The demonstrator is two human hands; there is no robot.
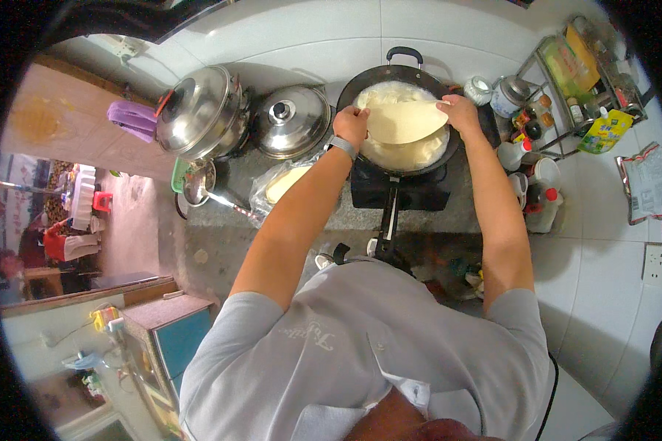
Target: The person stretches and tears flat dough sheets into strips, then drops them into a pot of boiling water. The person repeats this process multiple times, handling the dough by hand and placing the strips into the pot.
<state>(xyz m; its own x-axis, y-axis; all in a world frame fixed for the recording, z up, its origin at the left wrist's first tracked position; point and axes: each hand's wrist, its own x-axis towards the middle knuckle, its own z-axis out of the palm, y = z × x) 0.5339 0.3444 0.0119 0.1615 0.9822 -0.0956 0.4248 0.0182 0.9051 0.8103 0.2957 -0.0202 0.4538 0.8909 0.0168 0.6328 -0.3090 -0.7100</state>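
Between my two hands hangs a thin, pale, round dough sheet [404, 123], its lower edge sagging over the wok [349, 95]. My left hand [351, 126] pinches the sheet's left edge, and my right hand [460, 114] grips the right edge. Inside the black wok lies more pale yellow food [393, 92], partly hidden by the sheet; I cannot make out if it is layered or liquid. The wok rests on a black stove [375, 192], its long handle [390, 213] pointing toward me. A clear plastic bag with a similar pale round [288, 184] lies beside my left forearm.
A domed steel lid [293, 125] and a large lidded steel pot [202, 114] stand left of the wok. Nearer is a steel ladle [224, 200]. Several bottles and jars [544, 176] crowd the right side, below a wall rack [566, 95]. A lidded pot [511, 95] stands close to my right hand.
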